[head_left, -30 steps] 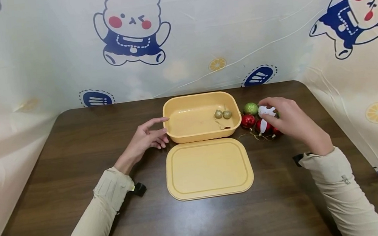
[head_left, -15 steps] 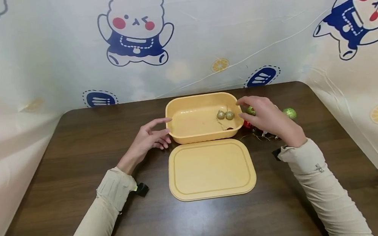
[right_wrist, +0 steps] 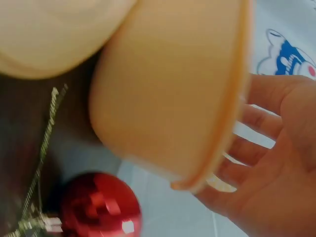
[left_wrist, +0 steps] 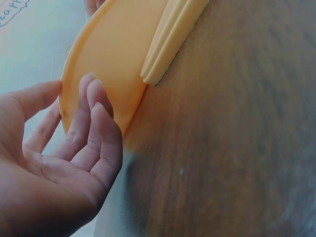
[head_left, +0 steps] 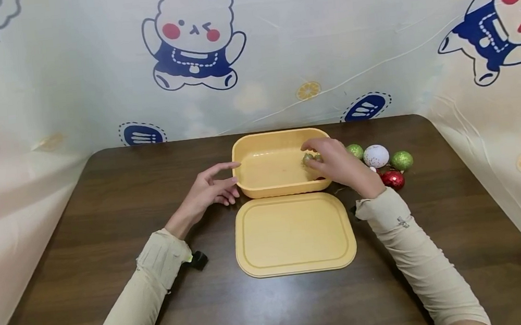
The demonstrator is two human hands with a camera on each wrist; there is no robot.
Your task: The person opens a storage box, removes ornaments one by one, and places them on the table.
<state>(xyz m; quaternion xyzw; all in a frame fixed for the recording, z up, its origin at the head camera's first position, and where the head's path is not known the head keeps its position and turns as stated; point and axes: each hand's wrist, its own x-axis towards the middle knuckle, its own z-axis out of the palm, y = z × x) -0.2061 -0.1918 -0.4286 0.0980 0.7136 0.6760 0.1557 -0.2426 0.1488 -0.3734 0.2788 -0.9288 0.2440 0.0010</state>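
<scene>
A yellow plastic box (head_left: 272, 188) stands at the table's back. My left hand (head_left: 211, 188) is at its left end; in the left wrist view, the index fingertip rests at the rim (left_wrist: 64, 81), the other fingers loosely bent. My right hand (head_left: 338, 161) reaches over the right end, thumb and index apart around small gold glitter balls (head_left: 308, 158) lying inside. A bit of dark red shows low in the box. The right wrist view shows the palm (right_wrist: 281, 158) bare and the fingertips hidden behind the box wall (right_wrist: 168, 89).
A matching yellow lid (head_left: 294, 235) lies flat in front of the box. Right of it sit green glitter balls (head_left: 401, 160), a white speckled ball (head_left: 375, 156) and a red shiny ball (head_left: 392, 179). Gold cord shows beside the red ball (right_wrist: 101, 210). A printed cloth hangs behind the table.
My right hand has moved left from the white ball, across the box's right rim, to the gold balls. The white ball stays in the group. My left hand keeps its place.
</scene>
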